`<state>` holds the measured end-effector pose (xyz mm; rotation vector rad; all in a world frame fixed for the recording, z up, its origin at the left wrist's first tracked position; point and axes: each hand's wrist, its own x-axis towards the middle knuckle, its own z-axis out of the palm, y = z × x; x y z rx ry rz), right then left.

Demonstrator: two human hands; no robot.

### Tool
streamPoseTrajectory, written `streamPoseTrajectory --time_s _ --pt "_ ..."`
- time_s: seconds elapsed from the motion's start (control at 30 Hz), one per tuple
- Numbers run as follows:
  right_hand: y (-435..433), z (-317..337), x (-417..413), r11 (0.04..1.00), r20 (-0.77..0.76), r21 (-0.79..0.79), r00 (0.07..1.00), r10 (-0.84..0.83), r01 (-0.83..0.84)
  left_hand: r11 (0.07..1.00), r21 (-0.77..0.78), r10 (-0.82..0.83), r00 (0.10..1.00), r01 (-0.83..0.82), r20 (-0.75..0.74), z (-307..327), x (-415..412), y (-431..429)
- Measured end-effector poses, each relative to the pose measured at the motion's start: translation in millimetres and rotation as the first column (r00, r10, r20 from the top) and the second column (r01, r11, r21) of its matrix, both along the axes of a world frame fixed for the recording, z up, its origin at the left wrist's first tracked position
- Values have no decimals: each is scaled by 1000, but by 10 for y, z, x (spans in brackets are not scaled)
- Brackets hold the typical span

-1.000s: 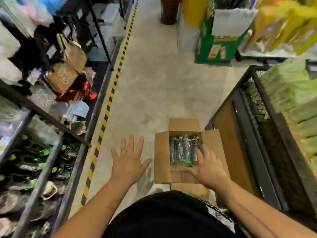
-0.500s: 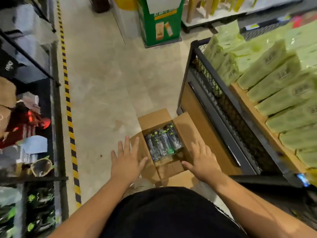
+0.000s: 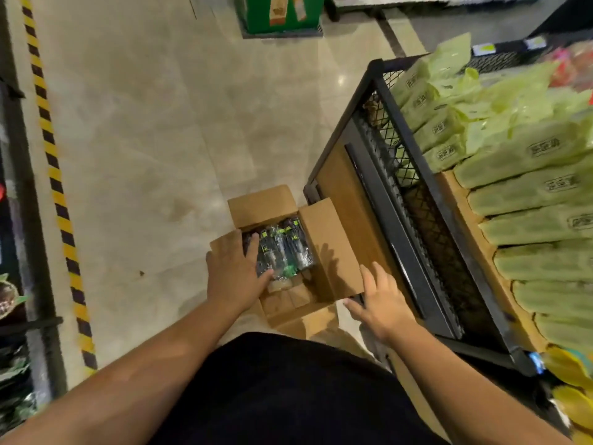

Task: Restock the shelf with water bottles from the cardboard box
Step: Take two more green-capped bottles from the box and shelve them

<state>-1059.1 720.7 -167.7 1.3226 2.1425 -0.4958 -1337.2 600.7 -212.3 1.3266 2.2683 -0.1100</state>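
An open cardboard box (image 3: 330, 248) stands on the floor in front of me, flaps spread. Inside lie several water bottles (image 3: 284, 248) with dark labels and green caps, side by side. My left hand (image 3: 236, 271) rests over the box's left edge, fingers spread and touching the leftmost bottles, gripping nothing that I can see. My right hand (image 3: 377, 300) hovers open at the near right corner of the box, beside the right flap. The restock shelf (image 3: 19, 194) runs along the far left edge, mostly out of view.
A black metal display bin (image 3: 401, 175) full of light green packets (image 3: 529, 194) stands close on the right of the box. A yellow-black hazard stripe (image 3: 54, 175) runs along the floor by the left shelf. A green carton (image 3: 279, 11) stands far ahead.
The view has tilted further down and right. My left hand moved from the floor side onto the bottles in the box; my right hand slid off the box to its right corner.
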Motion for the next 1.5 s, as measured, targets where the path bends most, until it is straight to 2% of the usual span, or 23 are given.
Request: streamPoseTrajectory --time_s 0.13,0.23,0.33,0.47,0.6,0.77,0.9,0.97,1.03,1.1,1.17,1.27,1.37,1.43,1.5 --pt "203 -157 -193 996 34 -31 996 82 -81 999 -2 51 999 -51 2 -26 -13 10" --pt "434 -285 -260 990 -2 -61 991 131 -131 992 -45 115 992 -117 -47 -135 71 108" --pt "750 -484 -276 976 -9 -126 984 180 -180 964 -143 223 975 -223 -17 -373 207 233" --pt "1109 -930 -212 959 13 -217 982 190 -183 920 -160 366 931 -359 14 -855 536 386" --pt "1430 -1884 -358 932 48 -260 961 273 -252 890 -209 419 908 -405 22 -1729 795 586" --pt "1531 -3565 -692 900 48 -282 932 360 -333 864 -215 481 872 -455 87 -3315 756 703" --pt "1480 -4775 -904 888 -4 -253 918 396 -384 912 -175 388 918 -370 82 -4453 647 806" --pt "1441 -5199 -973 887 -38 -220 912 408 -406 933 -176 330 941 -313 78 -4873 642 930" --pt "1409 -5521 -1016 898 -67 -177 915 397 -403 933 -161 339 935 -321 101 -5238 660 1085" --pt "1387 -5748 -1010 908 -69 -153 921 383 -389 867 -206 490 853 -455 180 -5539 692 1262" --pt "1368 -5888 -984 921 -86 -151 933 349 -359 754 -239 657 704 -612 270 -5721 750 1446" --pt "1344 -5982 -927 922 -118 -134 929 350 -364 601 -217 793 541 -769 279 -5865 819 1646" --pt "1353 -6019 -850 927 -148 -71 923 355 -368 514 -236 854 465 -825 233 -5934 752 1704" --pt "1377 -6021 -823 944 -169 -43 934 315 -327 493 -251 867 449 -833 216 -5938 661 1691" --pt "1418 -6014 -816 967 -181 -41 954 239 -250 484 -289 869 414 -826 270 -5905 574 1681"
